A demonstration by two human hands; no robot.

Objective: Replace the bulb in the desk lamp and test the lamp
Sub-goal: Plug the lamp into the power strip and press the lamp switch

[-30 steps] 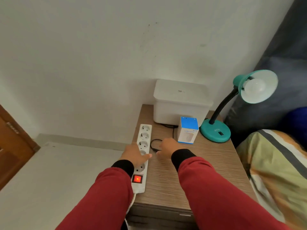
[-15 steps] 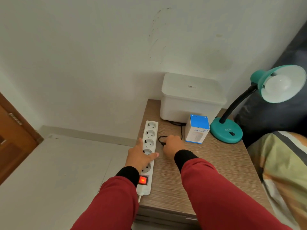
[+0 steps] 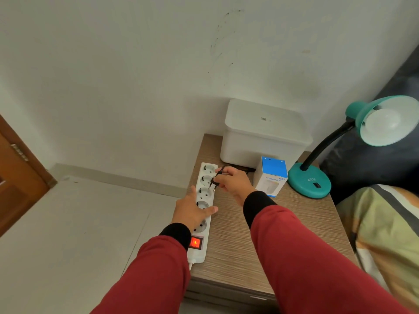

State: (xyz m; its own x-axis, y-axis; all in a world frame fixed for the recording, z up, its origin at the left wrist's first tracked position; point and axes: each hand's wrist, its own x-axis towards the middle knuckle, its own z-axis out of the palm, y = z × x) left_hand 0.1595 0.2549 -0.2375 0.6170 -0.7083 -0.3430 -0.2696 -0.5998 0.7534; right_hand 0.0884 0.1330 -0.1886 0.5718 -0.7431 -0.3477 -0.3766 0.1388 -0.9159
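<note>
A teal desk lamp [image 3: 309, 183] stands at the right of the wooden nightstand [image 3: 283, 227], its shade turned toward me with a white bulb [image 3: 385, 122] screwed in and unlit. A white power strip [image 3: 205, 193] lies along the nightstand's left edge, its red switch [image 3: 196, 242] glowing. My left hand [image 3: 192, 210] lies across the strip, fingers spread over its middle sockets. My right hand [image 3: 233, 183] pinches a black two-pin plug [image 3: 213, 183], held just above the strip's upper sockets with pins pointing down; its cord loops back toward the lamp.
A white lidded box [image 3: 263, 134] sits at the back against the wall. A blue and white carton [image 3: 271, 176] stands between my right hand and the lamp base. Bedding [image 3: 385, 234] lies to the right, a wooden door [image 3: 18, 175] at far left.
My right hand has picked the black plug up off the nightstand and brought it over the power strip. My left hand stays on the strip. The view has shifted closer.
</note>
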